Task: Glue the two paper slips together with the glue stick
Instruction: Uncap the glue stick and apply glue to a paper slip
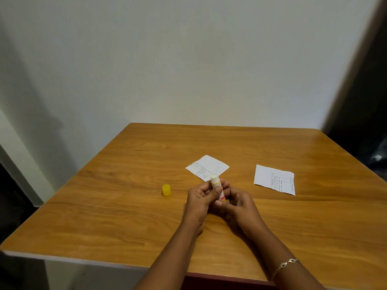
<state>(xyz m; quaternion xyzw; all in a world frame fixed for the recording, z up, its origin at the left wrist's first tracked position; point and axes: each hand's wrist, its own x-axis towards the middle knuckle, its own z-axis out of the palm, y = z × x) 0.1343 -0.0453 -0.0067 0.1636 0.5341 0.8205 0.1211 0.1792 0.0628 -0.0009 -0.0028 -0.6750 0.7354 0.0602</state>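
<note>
Both my hands hold an uncapped glue stick [215,182] upright over the table's middle. My left hand [202,197] wraps its upper body; my right hand [237,203] grips its base. White glue shows at the top. Its yellow cap [166,189] stands on the table to the left of my hands. One printed paper slip [207,166] lies just beyond the glue stick. The second slip [274,179] lies flat further right, apart from the first.
The wooden table [125,216] stands against a white wall. Its front edge runs along the bottom of the view, and the left edge drops off to the floor. A bracelet sits on my right wrist.
</note>
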